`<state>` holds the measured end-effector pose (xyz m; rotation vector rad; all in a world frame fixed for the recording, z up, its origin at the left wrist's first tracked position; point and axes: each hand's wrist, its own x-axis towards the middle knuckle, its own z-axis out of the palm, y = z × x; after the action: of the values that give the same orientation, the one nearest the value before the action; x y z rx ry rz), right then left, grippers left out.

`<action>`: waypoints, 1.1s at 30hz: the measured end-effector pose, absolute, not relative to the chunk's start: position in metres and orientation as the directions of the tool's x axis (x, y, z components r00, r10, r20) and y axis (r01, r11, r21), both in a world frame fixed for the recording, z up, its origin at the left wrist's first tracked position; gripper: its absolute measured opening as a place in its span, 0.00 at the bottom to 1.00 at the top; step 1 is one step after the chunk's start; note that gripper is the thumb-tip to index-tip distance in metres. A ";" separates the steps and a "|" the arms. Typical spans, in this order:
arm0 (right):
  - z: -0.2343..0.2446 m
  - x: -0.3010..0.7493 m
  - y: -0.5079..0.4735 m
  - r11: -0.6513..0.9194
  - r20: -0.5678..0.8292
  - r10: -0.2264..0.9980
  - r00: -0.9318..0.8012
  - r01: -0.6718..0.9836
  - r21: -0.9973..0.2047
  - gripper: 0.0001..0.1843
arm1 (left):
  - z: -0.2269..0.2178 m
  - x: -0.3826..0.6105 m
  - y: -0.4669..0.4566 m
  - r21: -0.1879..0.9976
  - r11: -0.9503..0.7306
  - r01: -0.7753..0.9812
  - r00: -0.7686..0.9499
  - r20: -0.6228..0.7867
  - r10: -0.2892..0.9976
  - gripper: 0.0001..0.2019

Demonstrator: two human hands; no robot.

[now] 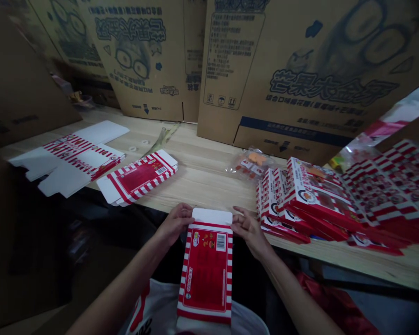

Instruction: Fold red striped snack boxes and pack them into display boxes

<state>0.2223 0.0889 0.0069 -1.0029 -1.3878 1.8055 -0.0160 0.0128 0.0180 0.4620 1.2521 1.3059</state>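
Observation:
A red-and-white striped cardboard box (209, 270) leans against my body below the table edge, its back panel with a barcode facing up. At its far end a white flap (212, 216) stands out. My left hand (176, 224) pinches the left corner beside that flap. On the opposite corner, the thumb and fingers of my right hand (250, 231) grip the edge, with the index finger raised off it. Another striped box (141, 177) rests on the table to the left, its near-end flap out. Flat unfolded box blanks (77, 156) lie in a pile farther left.
Finished-looking striped boxes (317, 195) are stacked at the right, beside more rows of boxes (394, 186). A clear plastic packet (253, 163) with an orange piece lies near the middle. Big brown cartons (223, 125) line the back of the wooden table (202, 172).

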 end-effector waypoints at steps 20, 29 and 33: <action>0.038 0.209 0.094 0.043 -0.111 0.834 -0.541 0.265 -0.963 0.13 | 0.038 -0.036 0.014 0.980 0.195 -0.032 0.030 -0.194 0.981 0.11; 0.041 0.209 0.084 0.040 -0.066 0.848 -0.525 0.188 -0.981 0.09 | 0.039 -0.030 0.010 0.974 0.212 -0.076 0.059 -0.207 0.977 0.11; 0.030 0.213 0.072 0.053 -0.008 0.875 -0.484 0.113 -0.992 0.09 | 0.029 -0.021 -0.001 0.967 0.200 -0.156 0.044 -0.196 0.980 0.13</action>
<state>0.2132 0.0718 0.0297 -1.0009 -1.6836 1.4921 -0.0209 -0.0008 0.0295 0.9603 1.1593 1.1135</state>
